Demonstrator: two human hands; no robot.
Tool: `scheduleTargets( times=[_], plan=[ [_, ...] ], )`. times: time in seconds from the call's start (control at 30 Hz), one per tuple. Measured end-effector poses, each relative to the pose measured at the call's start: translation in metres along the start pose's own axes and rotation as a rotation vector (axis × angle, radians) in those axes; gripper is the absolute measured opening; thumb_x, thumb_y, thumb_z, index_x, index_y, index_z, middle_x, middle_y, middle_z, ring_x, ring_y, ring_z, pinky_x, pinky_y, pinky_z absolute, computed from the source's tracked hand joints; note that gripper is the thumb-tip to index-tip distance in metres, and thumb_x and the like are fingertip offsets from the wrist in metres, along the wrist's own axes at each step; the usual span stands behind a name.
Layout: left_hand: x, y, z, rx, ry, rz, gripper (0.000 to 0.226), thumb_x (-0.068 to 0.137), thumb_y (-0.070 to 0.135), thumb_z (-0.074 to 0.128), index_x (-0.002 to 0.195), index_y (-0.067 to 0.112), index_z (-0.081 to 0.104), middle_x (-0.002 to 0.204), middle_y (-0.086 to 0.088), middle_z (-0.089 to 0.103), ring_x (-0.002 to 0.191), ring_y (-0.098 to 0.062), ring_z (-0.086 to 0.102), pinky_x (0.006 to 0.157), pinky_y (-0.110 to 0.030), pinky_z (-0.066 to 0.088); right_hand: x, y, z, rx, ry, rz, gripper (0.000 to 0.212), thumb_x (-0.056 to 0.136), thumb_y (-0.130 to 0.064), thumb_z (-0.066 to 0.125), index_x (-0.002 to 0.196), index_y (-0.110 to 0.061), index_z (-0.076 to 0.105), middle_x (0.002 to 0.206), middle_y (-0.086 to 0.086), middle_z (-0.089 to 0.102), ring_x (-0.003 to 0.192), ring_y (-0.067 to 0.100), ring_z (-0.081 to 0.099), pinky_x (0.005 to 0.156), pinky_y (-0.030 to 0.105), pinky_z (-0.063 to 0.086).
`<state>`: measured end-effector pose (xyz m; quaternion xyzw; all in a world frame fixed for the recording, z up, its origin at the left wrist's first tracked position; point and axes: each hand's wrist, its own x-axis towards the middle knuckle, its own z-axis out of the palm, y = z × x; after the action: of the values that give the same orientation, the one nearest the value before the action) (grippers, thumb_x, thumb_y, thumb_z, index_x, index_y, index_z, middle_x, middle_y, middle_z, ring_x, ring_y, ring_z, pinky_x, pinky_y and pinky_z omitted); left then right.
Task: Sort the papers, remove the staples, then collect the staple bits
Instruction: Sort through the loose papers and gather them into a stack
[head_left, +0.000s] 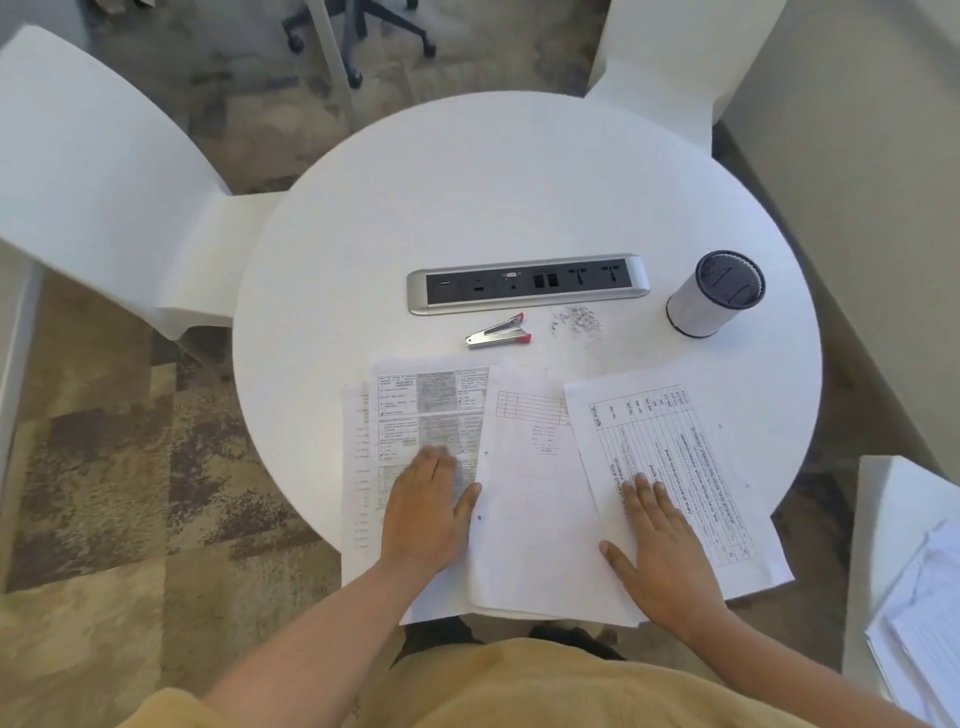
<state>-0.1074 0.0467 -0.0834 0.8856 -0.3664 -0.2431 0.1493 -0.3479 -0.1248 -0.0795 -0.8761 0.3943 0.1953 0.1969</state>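
Three batches of papers lie fanned along the near edge of the round white table (519, 182). A printed form (431, 405) is on the left, a mostly blank sheet (530, 499) in the middle, and a sheet with a table (675, 441) on the right. My left hand (428, 514) rests flat on the left form, fingers spread. My right hand (660, 545) presses flat on the right sheet. A red-and-silver staple remover (498, 332) lies beyond the papers. A small heap of staple bits (576, 322) sits to its right.
A silver power and socket strip (527, 285) is set into the table's middle. A white cylindrical cup (714, 293) with a dark inside stands at the right. White chairs (104, 171) flank the table. More papers (919, 639) lie on a surface at the lower right.
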Motion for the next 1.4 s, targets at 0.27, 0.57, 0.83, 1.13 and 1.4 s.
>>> scheduleTargets(
  times=[0.27, 0.57, 0.83, 1.13, 1.4],
  plan=[
    [0.0, 0.047, -0.001, -0.524, -0.019, -0.404, 0.024, 0.092, 0.033, 0.066, 0.1, 0.02, 0.047, 0.093, 0.003, 0.049, 0.076, -0.008, 0.048, 0.062, -0.022, 0.036, -0.002, -0.025, -0.015, 0.158, -0.057, 0.032, 0.077, 0.098, -0.049, 0.04, 0.156, -0.02, -0.002, 0.163, -0.005, -0.016, 0.148, 0.011, -0.015, 0.121, 0.032, 0.007],
    [0.007, 0.065, -0.007, -0.812, -0.242, -0.482, 0.04, 0.096, 0.03, 0.064, 0.135, 0.021, 0.058, 0.129, 0.003, 0.065, 0.115, -0.022, 0.061, 0.1, -0.036, 0.049, -0.011, -0.061, -0.02, 0.223, -0.14, -0.152, 0.067, 0.099, -0.044, 0.04, 0.156, -0.025, 0.01, 0.163, -0.014, -0.005, 0.15, 0.007, 0.006, 0.119, 0.029, 0.015],
    [0.0, 0.054, -0.006, -0.687, -0.255, -0.432, 0.044, 0.097, 0.02, 0.063, 0.14, 0.019, 0.056, 0.139, 0.002, 0.059, 0.126, -0.024, 0.056, 0.107, -0.039, 0.045, -0.019, -0.033, -0.029, 0.508, 0.265, 0.231, 0.07, 0.089, -0.041, 0.064, 0.148, -0.021, 0.033, 0.159, -0.008, 0.026, 0.146, 0.016, 0.025, 0.117, 0.041, 0.023],
    [-0.008, 0.047, -0.007, -0.786, -0.3, -0.427, 0.029, 0.099, 0.019, 0.06, 0.127, 0.02, 0.063, 0.117, 0.005, 0.067, 0.103, -0.017, 0.063, 0.09, -0.033, 0.048, -0.037, 0.026, -0.018, 0.97, -0.004, 0.878, 0.035, 0.085, -0.022, 0.074, 0.088, 0.011, 0.061, 0.084, 0.013, 0.067, 0.076, 0.031, 0.064, 0.064, 0.036, 0.052],
    [-0.025, 0.035, -0.013, -0.808, -0.288, -0.417, 0.031, 0.102, 0.023, 0.055, 0.132, 0.028, 0.06, 0.123, 0.01, 0.068, 0.112, -0.015, 0.064, 0.103, -0.043, 0.051, -0.061, 0.049, -0.03, 0.878, 0.124, 0.588, 0.014, 0.096, -0.015, 0.058, 0.098, -0.01, 0.071, 0.087, 0.002, 0.073, 0.077, 0.018, 0.066, 0.058, 0.029, 0.046]
  ],
)
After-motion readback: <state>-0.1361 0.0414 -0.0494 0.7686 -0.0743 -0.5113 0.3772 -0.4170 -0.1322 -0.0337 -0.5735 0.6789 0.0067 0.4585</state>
